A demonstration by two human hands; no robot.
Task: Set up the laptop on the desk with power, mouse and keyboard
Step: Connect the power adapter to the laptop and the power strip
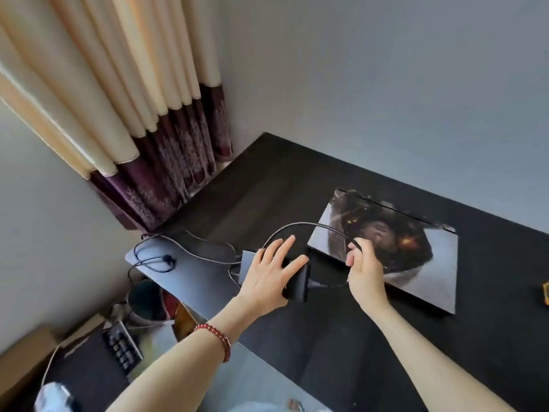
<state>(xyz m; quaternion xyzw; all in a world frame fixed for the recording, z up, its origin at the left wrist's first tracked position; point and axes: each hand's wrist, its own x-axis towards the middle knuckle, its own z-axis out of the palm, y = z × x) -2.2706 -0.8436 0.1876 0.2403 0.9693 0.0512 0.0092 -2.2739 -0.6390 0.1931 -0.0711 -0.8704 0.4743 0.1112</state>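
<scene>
The closed laptop [416,272], its lid covered by a dark picture skin, lies flat on the black desk [297,179] at the right. My left hand [270,272] rests over the black power brick [298,285] near the desk's left edge, fingers spread around it. My right hand [364,270] is closed on the black power cable [300,226], which arches from the brick's side up and over to my fingers at the laptop's left edge. More cable [154,257] loops off the desk's left corner. A keyboard [123,347] and a white mouse [53,395] sit lower left, off the desk.
Cream and purple curtains [148,138] hang at the left, beside the desk's far corner. A cardboard box [26,361] and clutter lie on the floor at lower left. A small yellow object [546,292] shows at the right frame edge. The wall [386,84] stands behind the desk.
</scene>
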